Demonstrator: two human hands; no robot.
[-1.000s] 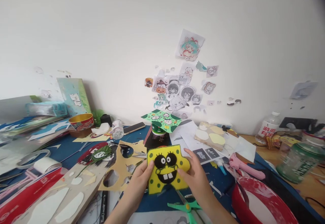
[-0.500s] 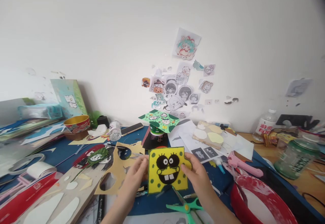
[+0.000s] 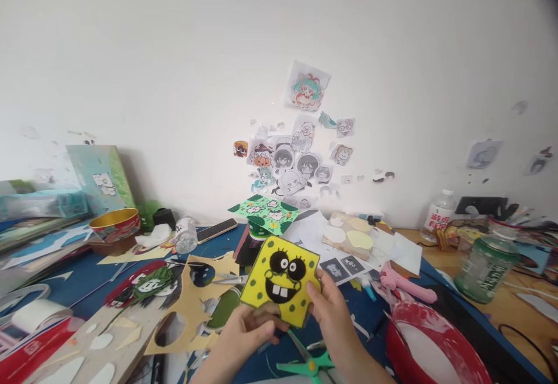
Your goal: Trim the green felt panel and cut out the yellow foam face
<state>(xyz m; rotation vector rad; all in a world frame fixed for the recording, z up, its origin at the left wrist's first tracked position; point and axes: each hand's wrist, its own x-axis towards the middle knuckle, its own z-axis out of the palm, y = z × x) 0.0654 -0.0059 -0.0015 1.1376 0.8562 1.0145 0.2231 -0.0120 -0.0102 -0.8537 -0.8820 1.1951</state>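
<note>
A square yellow piece [image 3: 261, 273] with green spots and a cartoon face of big black eyes and two white teeth is held up, tilted, in the middle. My right hand [image 3: 326, 302] grips its right edge, thumb on the front. Under its lower left edge is my left hand [image 3: 255, 332], with fingers behind the piece and thumb below it. Green-handled scissors [image 3: 310, 365] lie just below, between my forearms. To the left is a tan sheet [image 3: 189, 302] with cut-out holes, and metal scissor blades [image 3: 229, 279] rest near its right side.
A red round container [image 3: 436, 343] and a pink tool [image 3: 407, 284] are at the right, near a green-tinted jar [image 3: 488, 265]. A phone [image 3: 217, 230], a clear bottle [image 3: 186, 234] and a gold-lined bowl [image 3: 115, 225] stand farther back left. Paper drawings [image 3: 307, 88] hang on the wall.
The yellow piece has tilted clockwise and risen slightly. My left hand has moved from its left edge to its bottom edge. The view has turned a little to the right.
</note>
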